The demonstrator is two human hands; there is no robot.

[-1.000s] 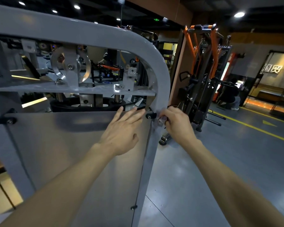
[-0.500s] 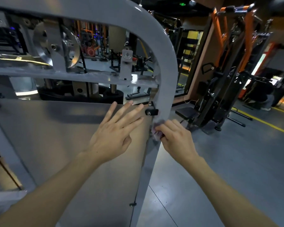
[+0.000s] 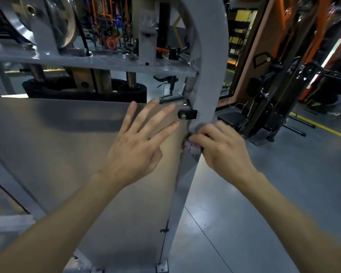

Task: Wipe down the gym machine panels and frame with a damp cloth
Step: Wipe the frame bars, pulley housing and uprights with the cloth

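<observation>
A grey gym machine fills the left of the head view. Its flat metal panel (image 3: 57,150) sits inside a rounded grey frame post (image 3: 209,79). My left hand (image 3: 138,146) lies flat on the panel with fingers spread, just below a black bracket (image 3: 187,114). My right hand (image 3: 222,148) grips a small pale cloth (image 3: 193,149) and presses it against the post's edge beside the panel. Most of the cloth is hidden under my fingers.
Pulleys (image 3: 61,22) and a black weight stack top (image 3: 83,89) sit behind the panel's upper edge. A black and orange cable machine (image 3: 268,99) stands to the right on the grey floor (image 3: 283,184), beyond a yellow floor line (image 3: 327,129). A person crouches far right.
My right hand has slid the cloth down the frame post, from beside the black bracket to below it. My left hand has stayed flat on the panel. The view has tilted downward and closer.
</observation>
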